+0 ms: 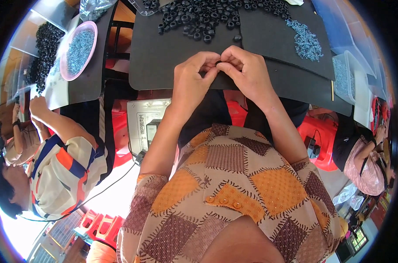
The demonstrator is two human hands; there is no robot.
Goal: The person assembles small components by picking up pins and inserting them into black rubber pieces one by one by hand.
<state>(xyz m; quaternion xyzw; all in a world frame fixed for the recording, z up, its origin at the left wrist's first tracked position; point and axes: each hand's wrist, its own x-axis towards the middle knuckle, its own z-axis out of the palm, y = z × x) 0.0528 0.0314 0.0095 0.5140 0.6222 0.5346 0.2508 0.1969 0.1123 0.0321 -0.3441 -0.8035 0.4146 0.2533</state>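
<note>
Over the near edge of the black table (157, 65), my two hands meet fingertip to fingertip. My left hand (195, 76) and my right hand (248, 75) both pinch a small black part (218, 63), mostly covered by the fingers. It looks like the black, rounded, hollow plastic parts (199, 22) heaped just beyond my hands. One loose black part (237, 38) lies close to my right knuckles. Farther right, a spread of tiny pale-blue pieces (307, 41) rests on a black board (273, 39).
Clear plastic bins (345, 79) stand at the right, one holding blue pieces. On a table to the left are a pink bowl (63, 65) of blue pieces and another black heap (48, 48). Co-workers sit on both sides. A carton (140, 125) and red stools (319, 140) are below.
</note>
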